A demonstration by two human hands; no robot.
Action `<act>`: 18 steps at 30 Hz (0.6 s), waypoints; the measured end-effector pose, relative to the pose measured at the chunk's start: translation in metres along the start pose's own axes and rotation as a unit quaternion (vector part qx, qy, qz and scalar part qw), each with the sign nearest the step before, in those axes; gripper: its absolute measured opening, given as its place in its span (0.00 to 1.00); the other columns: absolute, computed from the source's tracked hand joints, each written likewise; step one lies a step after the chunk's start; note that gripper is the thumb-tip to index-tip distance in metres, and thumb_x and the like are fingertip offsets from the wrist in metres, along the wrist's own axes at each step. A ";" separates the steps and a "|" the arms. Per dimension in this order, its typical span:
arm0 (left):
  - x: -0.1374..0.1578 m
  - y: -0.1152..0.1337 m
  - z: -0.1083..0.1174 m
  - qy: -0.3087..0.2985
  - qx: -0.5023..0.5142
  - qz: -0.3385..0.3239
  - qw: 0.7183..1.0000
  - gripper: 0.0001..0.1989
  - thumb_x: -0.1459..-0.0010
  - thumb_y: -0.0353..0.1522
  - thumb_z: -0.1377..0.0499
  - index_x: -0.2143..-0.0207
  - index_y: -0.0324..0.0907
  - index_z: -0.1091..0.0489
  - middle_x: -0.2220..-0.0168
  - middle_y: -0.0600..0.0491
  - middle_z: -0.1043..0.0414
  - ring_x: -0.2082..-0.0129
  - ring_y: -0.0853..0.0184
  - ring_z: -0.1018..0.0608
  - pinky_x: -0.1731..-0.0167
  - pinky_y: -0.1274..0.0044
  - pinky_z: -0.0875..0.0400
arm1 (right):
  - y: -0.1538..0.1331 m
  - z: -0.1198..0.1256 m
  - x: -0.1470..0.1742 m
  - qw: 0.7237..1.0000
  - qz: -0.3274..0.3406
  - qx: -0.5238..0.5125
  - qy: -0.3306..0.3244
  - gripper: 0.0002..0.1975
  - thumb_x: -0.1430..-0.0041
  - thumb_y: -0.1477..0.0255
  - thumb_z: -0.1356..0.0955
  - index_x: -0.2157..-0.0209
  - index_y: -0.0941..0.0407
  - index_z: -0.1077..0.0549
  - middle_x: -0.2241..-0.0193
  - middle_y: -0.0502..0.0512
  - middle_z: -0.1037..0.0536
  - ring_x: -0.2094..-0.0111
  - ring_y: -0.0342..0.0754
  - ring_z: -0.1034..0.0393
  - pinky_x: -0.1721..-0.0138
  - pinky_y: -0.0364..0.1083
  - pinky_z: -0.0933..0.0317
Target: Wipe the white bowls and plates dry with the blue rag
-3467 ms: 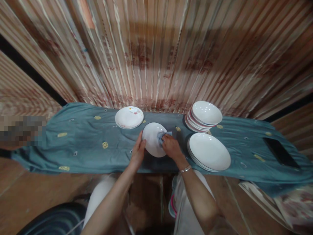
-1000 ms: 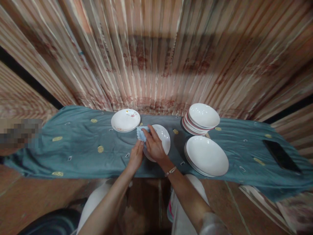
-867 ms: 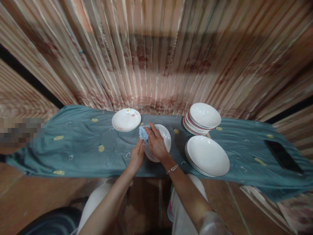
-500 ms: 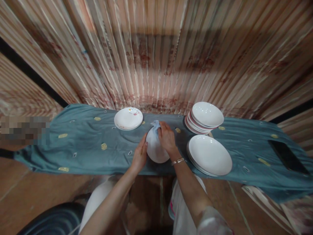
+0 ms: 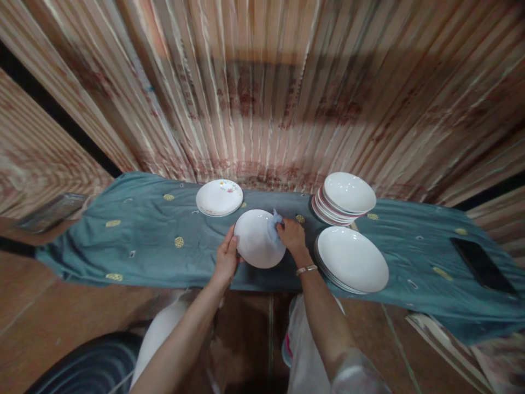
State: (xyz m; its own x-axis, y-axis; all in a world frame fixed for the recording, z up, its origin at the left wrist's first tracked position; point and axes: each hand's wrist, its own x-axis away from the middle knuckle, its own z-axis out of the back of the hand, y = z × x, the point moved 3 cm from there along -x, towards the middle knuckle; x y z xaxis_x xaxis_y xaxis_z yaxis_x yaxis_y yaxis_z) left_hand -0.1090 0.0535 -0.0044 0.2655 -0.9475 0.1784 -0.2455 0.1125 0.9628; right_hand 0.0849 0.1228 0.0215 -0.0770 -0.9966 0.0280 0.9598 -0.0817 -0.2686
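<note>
A white plate with a thin dark rim is held up over the middle of the table, tilted toward me. My left hand grips its left edge, thumb on the upper face and fingers underneath. At the right rim, my right hand is closed on a light blue cloth, which lies against the plate. Right of that hand is a stack of large white plates. Behind this stands a stack of white bowls, some with red rims. Flower-patterned plates rest at the back, left of centre.
A green cloth with yellow pineapple prints covers the table. A black phone lies near its right end. Pleated curtains hang close behind. A round black ribbed object is on the floor at lower left.
The held plate has turned to show more of its face and shifted slightly left. My right hand has moved the cloth from the plate's far edge to its right rim.
</note>
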 end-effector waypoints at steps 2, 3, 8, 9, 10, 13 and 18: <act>-0.001 0.004 0.003 0.015 0.017 0.013 1.000 0.35 0.49 0.46 0.38 0.40 0.44 0.35 0.59 0.49 0.23 0.77 0.74 0.29 0.85 0.85 0.34 | 0.000 -0.003 0.002 1.000 0.000 -0.006 -0.007 0.16 0.34 0.68 0.39 0.58 0.62 0.23 0.58 0.66 0.19 0.56 0.56 0.24 0.56 0.47 0.36; -0.002 0.006 0.005 0.024 0.024 0.018 0.999 0.35 0.49 0.46 0.38 0.40 0.44 0.35 0.59 0.49 0.23 0.77 0.74 0.29 0.84 0.85 0.34 | -0.001 -0.005 0.003 1.000 -0.001 -0.013 -0.009 0.16 0.34 0.68 0.39 0.58 0.61 0.23 0.58 0.66 0.19 0.56 0.55 0.24 0.56 0.47 0.36; -0.006 0.017 0.012 0.057 0.042 -0.002 0.997 0.36 0.48 0.44 0.38 0.38 0.43 0.38 0.57 0.48 0.24 0.77 0.75 0.28 0.84 0.86 0.34 | -0.002 -0.018 0.008 0.988 -0.030 -0.145 -0.036 0.14 0.37 0.68 0.37 0.64 0.58 0.21 0.60 0.65 0.19 0.56 0.54 0.24 0.57 0.46 0.37; -0.007 0.019 0.012 0.060 0.041 -0.006 0.997 0.35 0.48 0.43 0.38 0.38 0.43 0.38 0.55 0.48 0.24 0.76 0.75 0.27 0.84 0.85 0.34 | -0.003 -0.020 0.009 0.983 -0.035 -0.174 -0.043 0.13 0.38 0.69 0.37 0.66 0.58 0.21 0.61 0.65 0.19 0.56 0.54 0.24 0.57 0.46 0.37; -0.008 0.021 0.013 0.061 0.039 -0.009 0.997 0.35 0.47 0.43 0.39 0.38 0.44 0.38 0.53 0.47 0.25 0.75 0.74 0.27 0.84 0.85 0.34 | -0.003 -0.022 0.010 0.978 -0.037 -0.197 -0.048 0.12 0.39 0.70 0.36 0.69 0.58 0.21 0.62 0.64 0.18 0.57 0.54 0.24 0.58 0.45 0.37; -0.011 0.025 0.016 0.068 0.028 -0.013 0.997 0.33 0.45 0.43 0.40 0.38 0.45 0.38 0.50 0.47 0.26 0.72 0.72 0.25 0.82 0.83 0.32 | -0.005 -0.029 0.013 0.964 -0.040 -0.254 -0.068 0.14 0.40 0.69 0.36 0.76 0.58 0.24 0.70 0.59 0.19 0.64 0.50 0.24 0.65 0.42 0.38; -0.015 0.030 0.018 0.076 0.039 -0.016 0.996 0.31 0.42 0.42 0.42 0.36 0.51 0.41 0.48 0.48 0.27 0.69 0.68 0.23 0.81 0.81 0.30 | -0.014 -0.043 0.026 0.913 -0.060 -0.384 -0.126 0.19 0.37 0.65 0.39 0.80 0.57 0.31 0.86 0.48 0.31 0.83 0.41 0.34 0.79 0.39 0.43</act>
State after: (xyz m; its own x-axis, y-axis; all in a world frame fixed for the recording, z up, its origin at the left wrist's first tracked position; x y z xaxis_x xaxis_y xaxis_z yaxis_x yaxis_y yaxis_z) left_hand -0.1369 0.0654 0.0183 0.4114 -0.8930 0.1826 -0.3051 0.0538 0.9508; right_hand 0.0583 0.0980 -0.0157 -0.0118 -0.9554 0.2951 0.4683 -0.2660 -0.8426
